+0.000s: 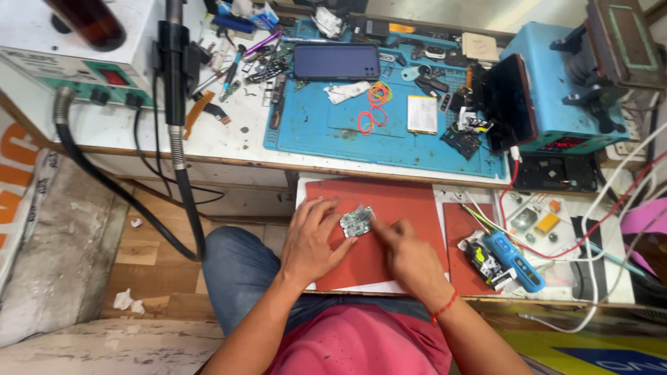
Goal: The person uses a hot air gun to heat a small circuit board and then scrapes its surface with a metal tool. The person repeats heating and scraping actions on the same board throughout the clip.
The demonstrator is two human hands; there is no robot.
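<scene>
- Nearest the head camera, both bare forearms reach forward over a pink shirt (361,344) and blue jeans (240,274) to a red rubber work mat (403,201) lying on a pull-out shelf below the bench.
- Left hand (313,239) lies flat on the red mat, fingers loosely spread, with its fingertips touching the left edge of a small greenish-grey circuit board (356,221); it pins the board rather than gripping it.
- Right hand (410,257) is mostly curled, its forefinger stretched out so the tip presses the right edge of the same board; a red thread bracelet (445,307) circles that wrist.
- Resting between the two hands, the circuit board sits on the red mat, near its middle.
- Just right of the mat lie a blue handheld tool (514,260) with red and white leads, and a small dark module (484,264) beside it.
- Up on the white bench, a blue silicone repair mat (333,135) carries a dark smartphone (336,61) lying flat, orange and red rubber bands (375,104), a pale rectangular battery (422,114) and scattered small parts.
- At left stands a white rework station (62,59) with a black hose (104,182) hanging down; a black handpiece (172,69) stands beside it.
- At right sits a blue box-shaped machine (556,90) with a second dark phone (511,101) leaning against it.
</scene>
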